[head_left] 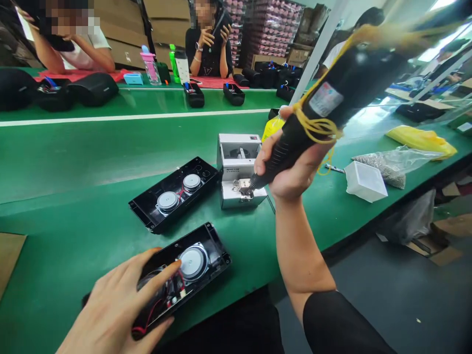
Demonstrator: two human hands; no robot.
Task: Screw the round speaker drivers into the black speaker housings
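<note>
My right hand is wrapped round a black electric screwdriver with a yellow cord looped about its body. The screwdriver's tip points down at the front of a grey screw feeder, over its metal pick-up spot. Lower left, my left hand grips an open black speaker housing, thumb on the near side and fingers reaching across it. Inside show a round speaker driver and red wires; my fingers partly cover the rest. Behind it lies a second open speaker housing with two drivers.
To the right are a white plastic box, a clear bag of small screws and a yellow bag. Several speaker parts and bottles stand across the green bench. Two people sit opposite. A cardboard piece lies at the left edge.
</note>
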